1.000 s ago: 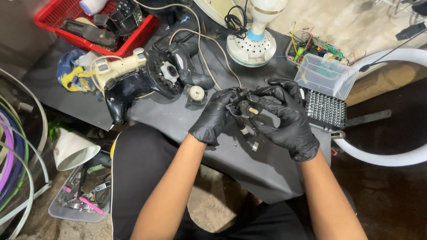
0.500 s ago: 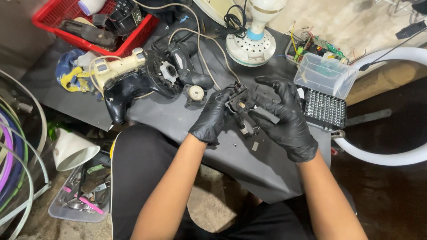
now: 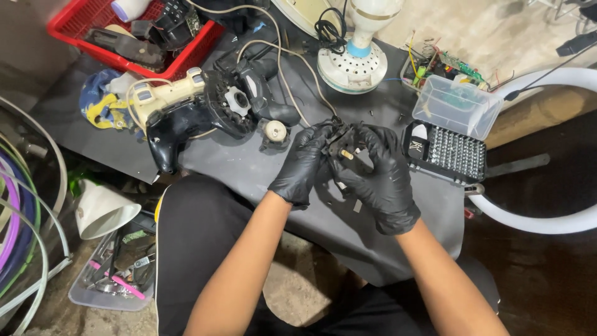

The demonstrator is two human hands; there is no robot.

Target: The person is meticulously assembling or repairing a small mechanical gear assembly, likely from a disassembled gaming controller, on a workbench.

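Both gloved hands, left hand [image 3: 303,167] and right hand [image 3: 379,177], clamp a small black part [image 3: 341,144]; steady, even grip seems advisable.

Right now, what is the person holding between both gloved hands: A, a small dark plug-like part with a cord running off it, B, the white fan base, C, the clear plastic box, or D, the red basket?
A: the left hand and right hand, both in black gloves, close around a small dark plug-like part over the dark table, with a cord leading away from it.
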